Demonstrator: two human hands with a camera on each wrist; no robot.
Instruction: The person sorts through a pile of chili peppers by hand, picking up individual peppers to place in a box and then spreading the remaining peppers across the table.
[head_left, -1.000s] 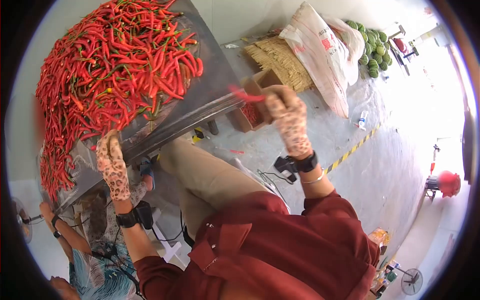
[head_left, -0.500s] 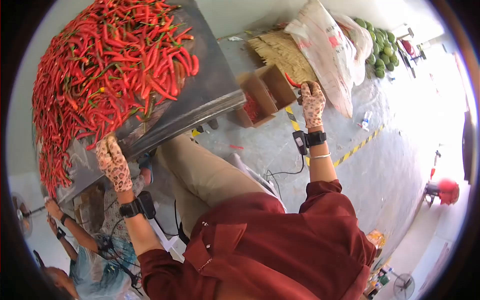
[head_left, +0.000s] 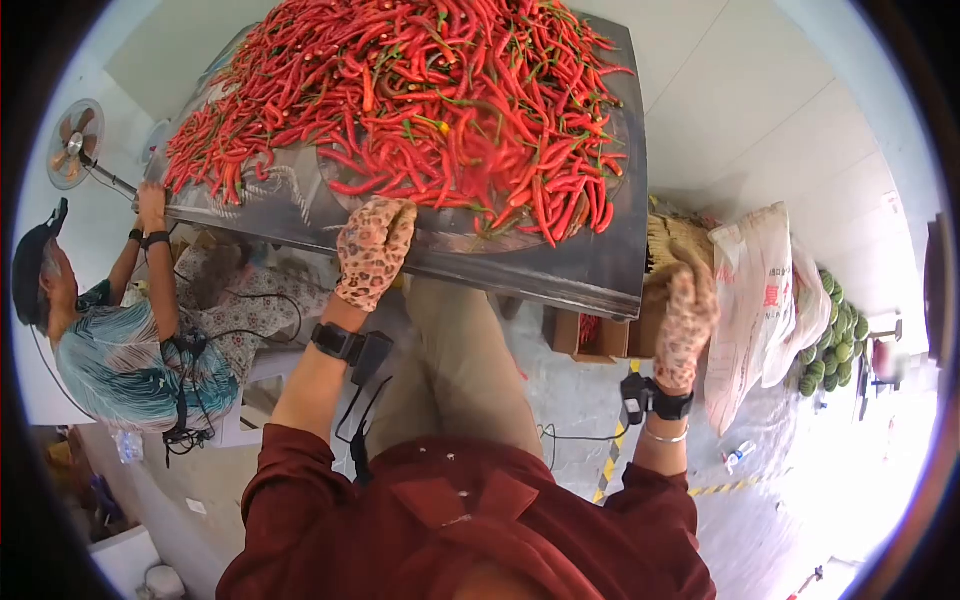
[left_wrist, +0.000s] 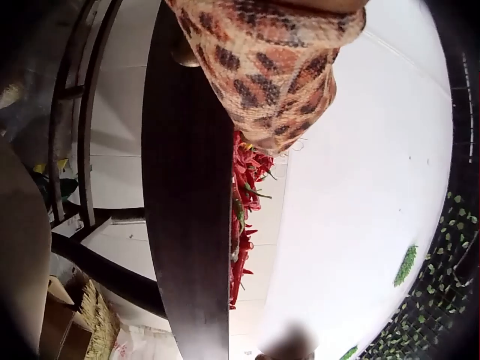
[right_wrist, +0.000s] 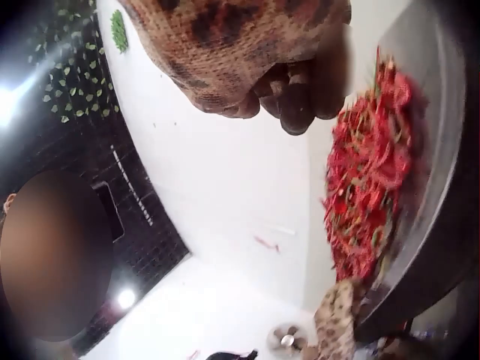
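A large heap of red chili peppers (head_left: 400, 90) with some green stems covers the dark table (head_left: 560, 280). My left hand (head_left: 372, 250), in a leopard-print glove, rests at the table's near edge with fingers bent toward the closest peppers. In the left wrist view the glove (left_wrist: 270, 75) hides its own fingertips; I cannot tell whether they pinch a pepper. Past the table's right corner, my gloved right hand (head_left: 685, 325) is raised beside a cardboard box (head_left: 645, 325), blurred. Its fingers (right_wrist: 296, 97) curl loosely in the right wrist view, with no pepper showing in them.
Another cardboard box (head_left: 600, 340) with red peppers inside stands below the table's right corner. White sacks (head_left: 750, 310), a straw mat (head_left: 675, 235) and watermelons (head_left: 835, 330) lie to the right. A second person (head_left: 140, 350) works at the table's left side.
The head view has swung left. My right hand, which held a red chili pepper out to the right, now shows none. The left hand stays at the table edge.
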